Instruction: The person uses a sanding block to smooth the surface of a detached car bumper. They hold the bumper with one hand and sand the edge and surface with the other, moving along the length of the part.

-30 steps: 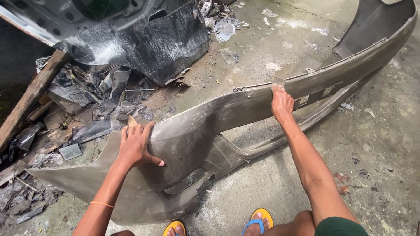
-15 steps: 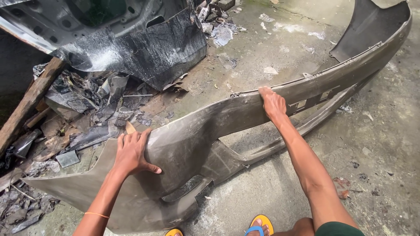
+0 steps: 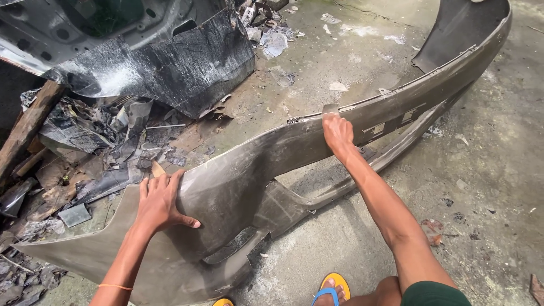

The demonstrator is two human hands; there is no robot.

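Grey-brown plastic car bumper (image 3: 249, 170), long and curved, lies across the concrete floor (image 3: 487, 170) from lower left to upper right, far end curling up at the top-right corner. Its upper edge runs ragged through the middle; lower lip sits on the floor near the person's feet. Open floor to the right and below the bumper, bare apart from small chips. Left side is crowded: black scuffed car body panel (image 3: 170, 62) at upper left, a pile of torn dark plastic scrap (image 3: 96, 147) just beside the bumper's left end, and a wooden plank (image 3: 25, 127) leaning at the far left. Left hand (image 3: 161, 201): fingers spread flat on the bumper's face, thumb out. Right hand (image 3: 338, 131): grip curled over the top edge, pinching it.
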